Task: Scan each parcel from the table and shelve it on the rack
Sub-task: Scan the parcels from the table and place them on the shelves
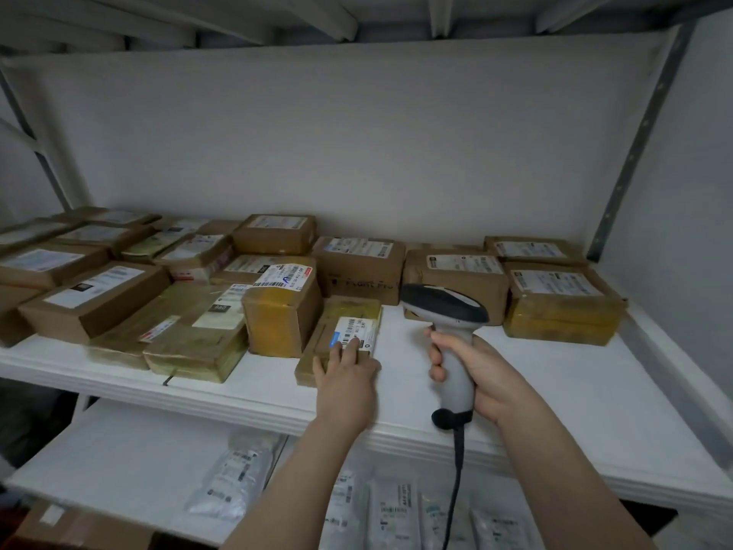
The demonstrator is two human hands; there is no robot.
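Brown parcel (349,307): flat and taped, it lies on the rack's white shelf (555,371) near the front edge, about midway along and just beside a taller box (281,311). Its barcode label (355,331) faces up.
Left hand (347,375): we rest it flat on the parcel's near end, fingers straight and fingertips on the label, gripping nothing.
Right hand (482,373): we wrap it round the handle of the grey scanner (444,305), held just right of the parcel above bare shelf. Its cable (458,462) drops past the front edge.
Step in hand: we judge this to be shelving, since the parcel already sits on the shelf. We cannot tell whether it has been scanned.
Next move: we would lift the left hand off and go for another parcel; the table is out of view.
Neighbours: cartons (91,295) fill the left and back of the shelf.
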